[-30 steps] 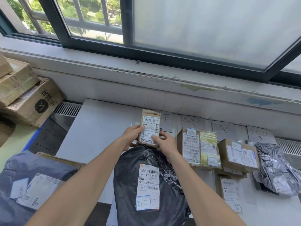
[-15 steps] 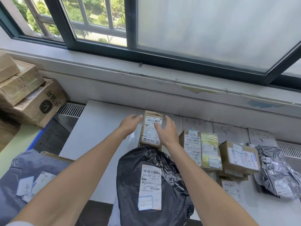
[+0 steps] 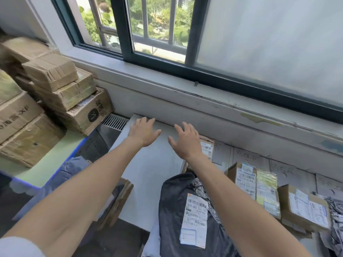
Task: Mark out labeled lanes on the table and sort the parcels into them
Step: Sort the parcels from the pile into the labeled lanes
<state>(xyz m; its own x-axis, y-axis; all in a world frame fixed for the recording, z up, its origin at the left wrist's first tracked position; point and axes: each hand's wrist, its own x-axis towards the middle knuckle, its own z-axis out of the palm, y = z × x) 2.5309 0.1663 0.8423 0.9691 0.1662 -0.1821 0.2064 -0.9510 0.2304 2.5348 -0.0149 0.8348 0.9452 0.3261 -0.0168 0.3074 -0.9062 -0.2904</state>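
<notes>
Both hands reach out over the left part of the white bench (image 3: 148,169) and hold nothing; the left hand (image 3: 143,131) lies flat, its fingers spread toward twelve o'clock; the right hand (image 3: 185,140), just beside it at three o'clock, has its fingers splayed and straight too; whether either palm touches the surface cannot be told; a small cardboard parcel (image 3: 207,147) lies label-up at the right hand's four o'clock, partly hidden by the wrist; handwritten paper lane labels (image 3: 245,157) run along the bench's back edge from there toward three o'clock; at the right hand's six o'clock, under the forearm, sits a black poly-bag parcel (image 3: 170,201) with a white shipping label facing up; at its two o'clock stands a yellow-taped carton (image 3: 254,184), and at that one's four o'clock, close by, a labelled brown carton (image 3: 304,208); a crinkled silver bag (image 3: 336,216) lies at the frame's right edge; at the left hand's seven o'clock a grey mailer bag (image 3: 74,168) overlaps a flat cardboard piece (image 3: 120,197); stacked cartons (image 3: 55,89) fill the view's nine to ten o'clock, with a vent grille (image 3: 115,122) between them and the bench.
</notes>
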